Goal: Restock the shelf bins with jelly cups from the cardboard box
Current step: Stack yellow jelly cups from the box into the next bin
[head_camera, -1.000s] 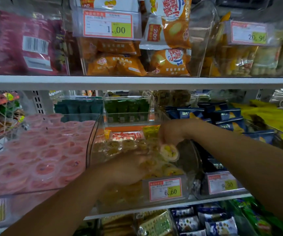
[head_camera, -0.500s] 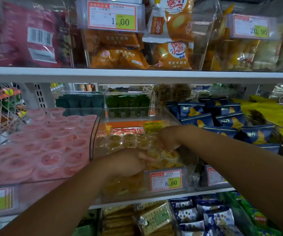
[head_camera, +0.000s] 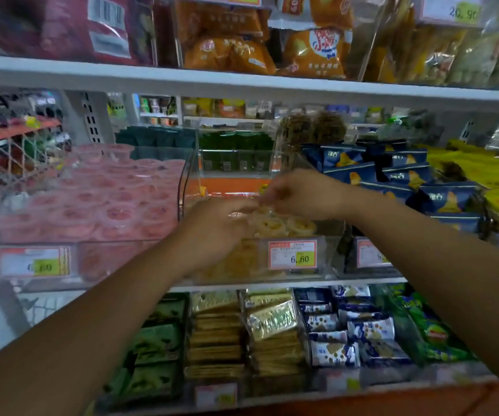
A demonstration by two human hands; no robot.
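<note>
Yellow jelly cups (head_camera: 284,226) fill a clear plastic shelf bin (head_camera: 327,259) on the middle shelf, which carries a 6.60 price tag (head_camera: 292,254). Both my hands reach into this bin from the front. My left hand (head_camera: 215,229) lies over the cups at the bin's left side with its fingers stretched to the right. Above the cups further back, my right hand (head_camera: 299,193) has its fingers curled down, and the fingertips meet those of my left hand. Motion blur hides whether the right fingers hold a cup. The cardboard box is out of view.
Left of the yellow bin stands a clear bin of pink jelly cups (head_camera: 92,205). Blue snack packs (head_camera: 392,175) lie to the right. The upper shelf edge (head_camera: 242,82) runs just above my hands. Biscuit packs (head_camera: 272,325) fill the shelf below.
My right hand, which held a yellow cup over the bin a second ago, has moved left and back to meet my left fingertips. The view has tilted down.
</note>
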